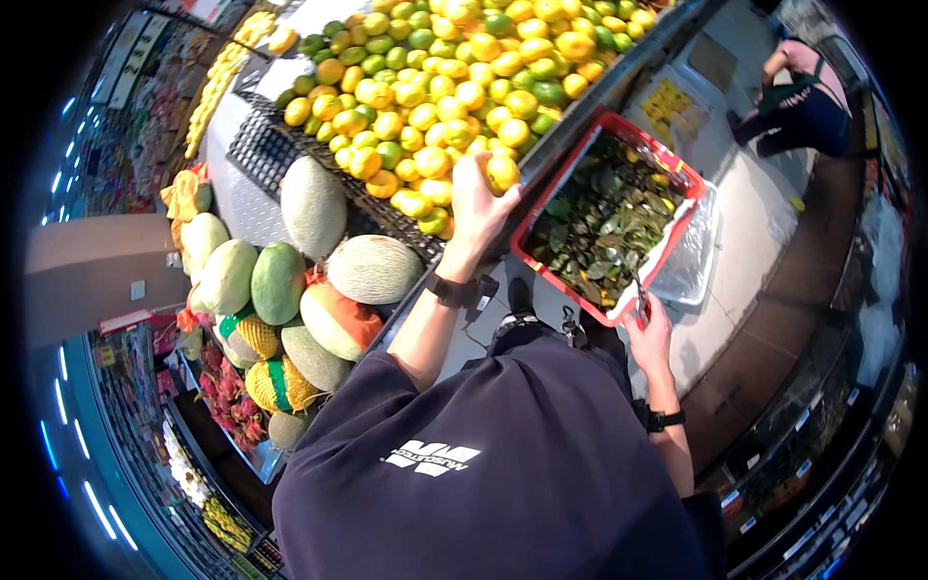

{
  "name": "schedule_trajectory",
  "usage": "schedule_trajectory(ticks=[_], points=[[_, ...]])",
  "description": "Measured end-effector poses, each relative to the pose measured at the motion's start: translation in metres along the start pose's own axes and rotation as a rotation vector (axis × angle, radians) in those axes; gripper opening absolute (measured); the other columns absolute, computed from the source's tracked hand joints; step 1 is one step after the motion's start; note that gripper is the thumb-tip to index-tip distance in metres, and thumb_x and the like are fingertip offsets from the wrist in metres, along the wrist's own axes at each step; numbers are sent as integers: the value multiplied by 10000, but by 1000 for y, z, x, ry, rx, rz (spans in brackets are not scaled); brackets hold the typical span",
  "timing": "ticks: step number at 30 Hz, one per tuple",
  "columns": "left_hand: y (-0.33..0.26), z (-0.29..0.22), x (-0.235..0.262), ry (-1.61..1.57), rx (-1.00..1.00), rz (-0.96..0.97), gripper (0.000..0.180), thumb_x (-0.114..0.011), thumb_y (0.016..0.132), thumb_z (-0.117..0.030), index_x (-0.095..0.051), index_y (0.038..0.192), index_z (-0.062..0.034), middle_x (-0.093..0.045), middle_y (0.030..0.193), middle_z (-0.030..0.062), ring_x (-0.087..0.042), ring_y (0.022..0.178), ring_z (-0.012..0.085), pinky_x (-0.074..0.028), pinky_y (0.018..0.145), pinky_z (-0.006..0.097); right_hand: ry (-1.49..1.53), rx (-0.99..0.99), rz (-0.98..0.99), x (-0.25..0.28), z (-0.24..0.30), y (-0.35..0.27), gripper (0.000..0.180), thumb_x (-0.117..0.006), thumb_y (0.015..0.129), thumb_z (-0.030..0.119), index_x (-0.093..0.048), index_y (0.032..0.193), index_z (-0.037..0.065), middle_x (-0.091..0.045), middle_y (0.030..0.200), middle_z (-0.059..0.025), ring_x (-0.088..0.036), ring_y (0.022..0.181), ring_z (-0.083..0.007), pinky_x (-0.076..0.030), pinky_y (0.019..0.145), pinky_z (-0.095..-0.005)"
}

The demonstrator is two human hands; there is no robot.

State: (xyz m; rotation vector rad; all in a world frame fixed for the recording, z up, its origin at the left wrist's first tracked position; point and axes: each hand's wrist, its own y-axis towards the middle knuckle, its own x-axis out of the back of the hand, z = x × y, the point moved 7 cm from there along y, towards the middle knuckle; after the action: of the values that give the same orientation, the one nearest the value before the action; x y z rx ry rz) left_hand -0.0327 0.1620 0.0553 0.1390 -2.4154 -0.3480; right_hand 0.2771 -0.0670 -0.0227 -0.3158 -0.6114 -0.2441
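Observation:
My left hand (474,208) is closed around a yellow-orange mandarin (502,173) at the near edge of a big heap of mandarins (454,92), yellow, orange and green. In my right hand (651,336) is a pair of scissors (640,294), its dark blades pointing over the near corner of a red crate (570,277). Dark green leaves (604,217) fill the crate, with some yellow fruit among them. My fingers hide most of the scissors' handles.
Melons (314,205) lie in a group left of the mandarins, some in net sleeves, with dragon fruit (232,396) beyond. A clear plastic tub (698,256) stands beside the crate. At the far right another person (807,92) bends near yellow fruit (669,104).

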Motion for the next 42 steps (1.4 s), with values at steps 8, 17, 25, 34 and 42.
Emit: schedule_trajectory(ticks=[8,17,25,34,42], points=[[108,44,62,-285,71,-102,159,-558,992,-74,-593,1071,59,-631,999,110,-614,975,188,-527,886,289,398,-194,93,-56,-36,-7,313,-704,864,127,-608,1133,-2,-666,915,-50,-625,847,-147,-498,811,-306],[49,7,-75,-888,312,189,116,-550,950,-71,-603,994,23,-652,958,94,-645,885,171,-534,842,287,309,-303,27,-16,-56,-21,312,-668,884,85,-574,1160,-26,-646,882,-18,-566,808,-87,-454,759,-247],[-56,60,-294,-563,709,642,154,-634,914,-151,-659,986,-18,-664,857,42,-607,757,126,-487,686,277,327,-478,-117,44,-130,-42,249,-718,854,140,-622,1038,3,-614,810,-21,-572,744,-127,-479,730,-293],[-59,25,-499,-381,547,704,449,-621,887,-94,-538,1314,18,-659,1219,179,-627,1130,273,-497,949,358,208,-681,-171,124,-228,-80,266,-708,851,122,-621,1063,-14,-600,809,-45,-561,737,-133,-474,712,-300],[-48,63,-596,96,815,323,371,-659,824,-135,-581,1144,37,-639,1175,228,-611,1168,310,-497,975,414,177,-893,-327,185,-335,-160,261,-686,883,141,-615,1085,-8,-581,786,-4,-495,650,-88,-415,594,-254]])
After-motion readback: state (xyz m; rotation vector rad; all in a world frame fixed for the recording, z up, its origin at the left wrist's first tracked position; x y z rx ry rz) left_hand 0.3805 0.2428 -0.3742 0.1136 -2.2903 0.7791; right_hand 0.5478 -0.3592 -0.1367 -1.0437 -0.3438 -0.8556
